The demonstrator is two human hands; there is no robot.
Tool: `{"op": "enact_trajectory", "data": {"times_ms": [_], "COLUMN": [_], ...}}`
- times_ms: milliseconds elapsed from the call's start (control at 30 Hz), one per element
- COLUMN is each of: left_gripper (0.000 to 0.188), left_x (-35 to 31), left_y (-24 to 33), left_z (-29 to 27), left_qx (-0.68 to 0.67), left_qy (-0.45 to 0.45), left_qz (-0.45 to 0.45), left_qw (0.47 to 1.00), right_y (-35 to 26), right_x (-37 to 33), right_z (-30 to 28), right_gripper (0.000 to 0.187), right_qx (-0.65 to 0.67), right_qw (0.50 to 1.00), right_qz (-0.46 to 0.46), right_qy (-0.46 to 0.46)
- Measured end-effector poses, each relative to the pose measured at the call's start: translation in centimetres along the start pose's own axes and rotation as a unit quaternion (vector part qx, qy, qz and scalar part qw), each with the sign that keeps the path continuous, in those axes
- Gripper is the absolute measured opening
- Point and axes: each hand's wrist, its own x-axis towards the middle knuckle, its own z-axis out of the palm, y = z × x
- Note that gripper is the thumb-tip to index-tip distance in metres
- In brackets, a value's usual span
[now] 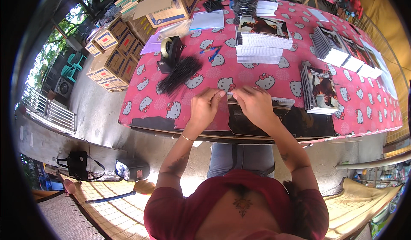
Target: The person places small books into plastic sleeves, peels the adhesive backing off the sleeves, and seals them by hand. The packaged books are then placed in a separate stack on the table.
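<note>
My left hand (204,107) and my right hand (256,107) meet over the table's near edge, thumbs and fingertips pinched close together. A small whitish bit shows between the fingertips; what it is I cannot make out. Below and beside my right hand lies a notebook (283,102), partly hidden, its pale page edge showing above a dark surface. Left of my hands is a heap of black spiral binding coils (180,75). A black tape dispenser (172,51) with a roll of tape stands just behind the coils.
A tall notebook stack (260,47) stands beyond my hands, a smaller notebook pile (319,90) to the right, more notebooks (342,54) farther right. Blue pens (212,51) lie behind the coils. Cardboard boxes (113,56) are stacked left of the pink patterned tablecloth (147,88); an open box (173,9) stands at the back.
</note>
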Motion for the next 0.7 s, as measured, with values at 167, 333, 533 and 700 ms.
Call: {"op": "enact_trajectory", "data": {"times_ms": [167,333,533,700], "left_gripper": [0.015,0.021,0.024,0.028], "left_x": [0.9,2.8,3.2,4.1], "left_y": [1.0,0.1,0.9,0.3], "left_z": [-0.2,-2.4,-0.9,-2.6], "left_qx": [-0.047,-0.037,-0.05,0.008], "left_qy": [-0.027,-0.217,-0.134,-0.341], "left_qz": [0.047,0.048,0.169,-0.047], "left_qw": [0.997,0.974,0.975,0.939], "right_y": [0.0,-0.1,0.8,1.2], "right_x": [-0.2,-0.1,0.0,-0.1], "right_z": [-0.2,-0.8,-0.9,-0.7], "right_gripper": [0.007,0.009,0.012,0.012], "right_qx": [0.018,0.046,0.086,0.102], "right_qw": [1.0,0.998,0.995,0.994], "right_qz": [-0.007,0.019,0.012,0.008], "right_qy": [-0.006,-0.037,-0.048,-0.046]}}
